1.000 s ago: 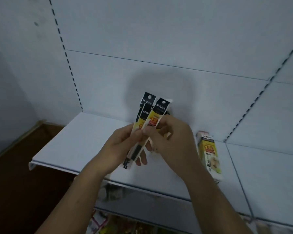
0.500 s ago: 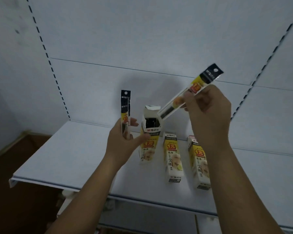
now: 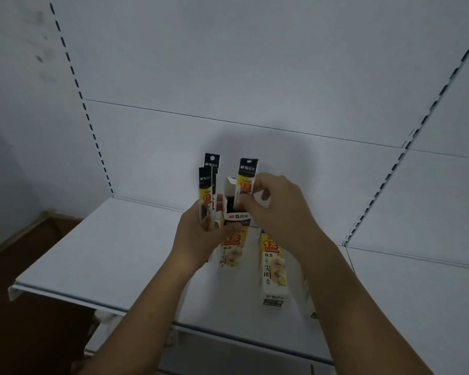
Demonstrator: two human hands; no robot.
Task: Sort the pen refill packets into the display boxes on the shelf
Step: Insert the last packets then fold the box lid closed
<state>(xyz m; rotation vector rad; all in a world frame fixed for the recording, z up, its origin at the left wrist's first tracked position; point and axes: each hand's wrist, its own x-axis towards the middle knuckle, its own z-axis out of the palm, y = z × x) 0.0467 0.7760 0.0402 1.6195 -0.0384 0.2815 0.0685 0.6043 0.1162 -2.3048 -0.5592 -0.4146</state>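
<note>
An open display box [image 3: 234, 240], white and yellow with a black band, stands upright on the white shelf [image 3: 114, 255]. My right hand [image 3: 279, 209] pinches one pen refill packet [image 3: 246, 176], held upright with its lower end inside the box's open top. My left hand [image 3: 201, 239] grips two refill packets [image 3: 207, 185] upright just left of the box, its thumb resting on the box front. A second display box [image 3: 271, 269] lies on the shelf to the right. A third box sits mostly hidden behind my right forearm.
The shelf's back wall [image 3: 255, 77] is plain white panel with slotted uprights [image 3: 385, 185] at left and right. A neighbouring shelf section [image 3: 423, 293] continues to the right. Brown floor [image 3: 25, 307] shows at the lower left, beyond the shelf's front edge.
My right hand has brought its packet down from high on the right and stood it in the open box. My left hand has closed in against the box.
</note>
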